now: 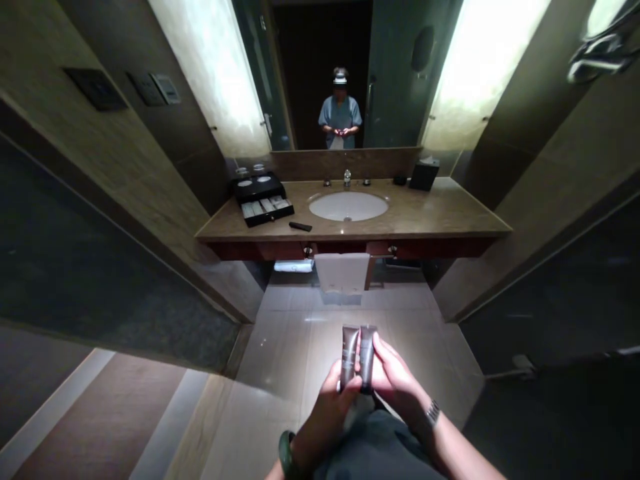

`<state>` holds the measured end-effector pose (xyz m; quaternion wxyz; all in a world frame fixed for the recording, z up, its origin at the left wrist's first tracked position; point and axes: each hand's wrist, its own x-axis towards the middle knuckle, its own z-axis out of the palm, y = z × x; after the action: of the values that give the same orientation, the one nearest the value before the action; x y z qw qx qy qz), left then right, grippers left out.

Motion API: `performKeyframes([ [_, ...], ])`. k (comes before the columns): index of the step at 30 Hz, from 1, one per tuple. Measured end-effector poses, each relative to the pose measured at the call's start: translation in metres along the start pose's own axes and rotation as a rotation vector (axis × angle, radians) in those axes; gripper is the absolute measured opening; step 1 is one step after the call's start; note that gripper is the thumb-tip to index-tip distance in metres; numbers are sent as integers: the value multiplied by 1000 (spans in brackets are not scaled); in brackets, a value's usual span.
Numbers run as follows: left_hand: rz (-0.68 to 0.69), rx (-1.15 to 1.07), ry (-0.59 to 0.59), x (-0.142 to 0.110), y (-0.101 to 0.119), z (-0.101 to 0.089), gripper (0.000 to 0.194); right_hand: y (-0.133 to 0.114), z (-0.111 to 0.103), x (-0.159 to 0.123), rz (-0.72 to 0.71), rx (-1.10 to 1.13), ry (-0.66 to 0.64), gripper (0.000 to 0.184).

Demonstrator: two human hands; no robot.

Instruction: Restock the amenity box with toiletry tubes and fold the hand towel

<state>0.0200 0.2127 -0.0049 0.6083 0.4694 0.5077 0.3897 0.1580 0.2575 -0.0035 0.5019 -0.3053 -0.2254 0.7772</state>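
The brown table [430, 213] carries an oval white sink [349, 205]; left of it a black tray [261, 198] and a small dark bar [300, 227]. A dark tissue box [423, 175] stands at the right rear.

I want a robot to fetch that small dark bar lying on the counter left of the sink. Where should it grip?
Grip the dark bar across its narrow middle, coming from above: it lies flat on the vanity counter near the front edge, long sides exposed.
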Motion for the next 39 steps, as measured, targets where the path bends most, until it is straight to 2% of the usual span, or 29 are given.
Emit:
performKeyframes([
  [4, 23, 41, 108, 91, 26, -10, 54, -55, -1, 90, 55, 17, -107, 26],
  [6, 31, 26, 154, 127, 41, -21, 60, -79, 5, 131, 105, 9, -106, 31],
  [9, 44, -14, 192, 171, 61, -46, 64, -100, 20, 191, 149, -44, -72, 50],
  [11, 27, -26, 243, 197, 71, -68, 64, -104, 34, 235, 122, -107, -61, 50],
  [13, 0, -61, 285, 222, 80, -96, 62, -100, 50, 281, 84, -149, -61, 47],
  [16, -52, -105, 335, 260, 92, -148, 62, -85, 81, 352, 62, -163, -47, 50],
  [20, -40, -41, 376, 312, 104, -232, 66, -65, 126, 436, 65, -193, -11, 49],
  [23, -19, 4, 366, 346, 118, -296, 62, -60, 156, 482, 59, -282, -20, 49],
  [27, -10, 22, 427, 395, 147, -372, 56, -66, 194, 539, -6, -622, -18, 56],
  [30, 58, 24, 425, 453, 168, -413, 51, -72, 229, 601, -97, -970, -78, 56],
  [33, 120, 12, 400, 519, 180, -435, 45, -73, 264, 676, -205, -1411, -210, 59],
  [35, 153, 1, 401, 549, 182, -441, 44, -72, 281, 724, -249, -1707, -294, 59],
  [37, 145, -4, 423, 558, 179, -445, 46, -70, 291, 764, -240, -1888, -342, 57],
  [39, 118, -1, 439, 547, 169, -448, 47, -66, 293, 791, -208, -1971, -389, 58],
])
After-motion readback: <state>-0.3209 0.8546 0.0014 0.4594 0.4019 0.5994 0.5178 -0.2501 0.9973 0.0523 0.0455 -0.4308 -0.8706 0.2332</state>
